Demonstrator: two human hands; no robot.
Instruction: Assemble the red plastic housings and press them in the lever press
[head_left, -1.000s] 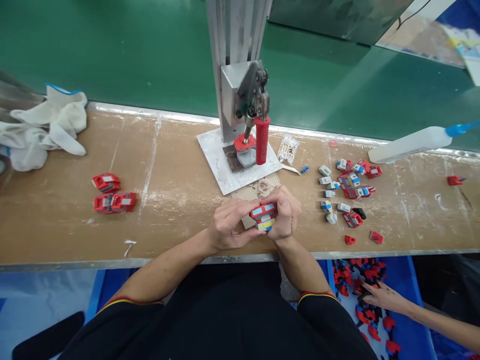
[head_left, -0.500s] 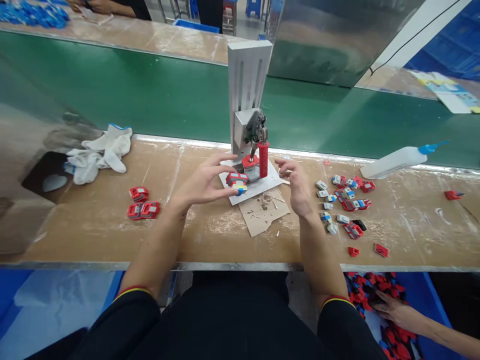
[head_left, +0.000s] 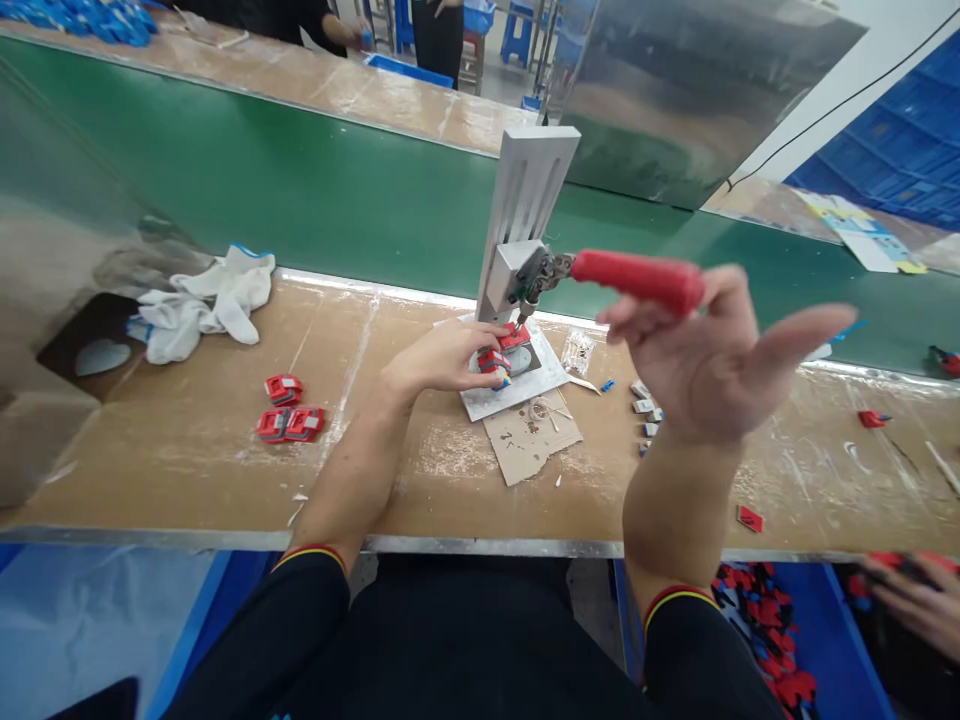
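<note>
My left hand pinches a small red toy vehicle with grey, blue and yellow parts, over the white base plate of a toggle clamp fixture. Another red piece sits beside it, under the clamp's plunger. My right hand is palm up, its fingers curled beneath the clamp's red handle. The thumb sticks out, away from the handle. That handle points sideways to the right, and the metal upright stands behind it.
Three red toy vehicles and white gloves lie to the left. A torn cardboard piece lies before the fixture. Small grey and white parts are partly hidden by my right arm. A co-worker's hand is at lower right, near a blue bin.
My right hand has moved to the clamp handle, which has swung from hanging down to sideways. My left hand has brought the toy vehicle closer to the clamp. The view has shifted.
</note>
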